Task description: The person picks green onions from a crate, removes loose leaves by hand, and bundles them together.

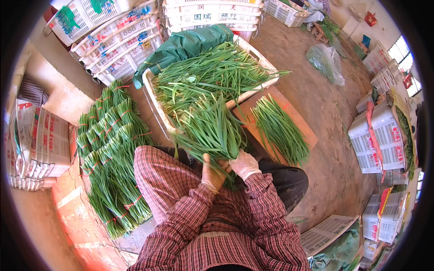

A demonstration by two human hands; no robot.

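Note:
A loose bunch of long green garlic chives (217, 130) lies over my lap, its pale ends towards the crate in front. My left hand (212, 172), gloved, has its thumb up and its fingers around the bunch's leafy end; leaves partly hide them. At the bunch's right side my right hand (244, 164), in a pale thin glove, is closed on the leaves. The white plastic crate (154, 91) before me is heaped with more chives (210, 73). To the right, a flat bundle of chives (281, 130) rests on a brown board (307, 135).
Several chive bundles tied with red bands (112, 135) are piled at my left. White crates (118, 44) stand stacked behind. A green tarpaulin (190, 44) drapes the crate's far edge. A clear plastic bag (327, 62) lies on the floor; another person (313, 13) is partly visible beyond it.

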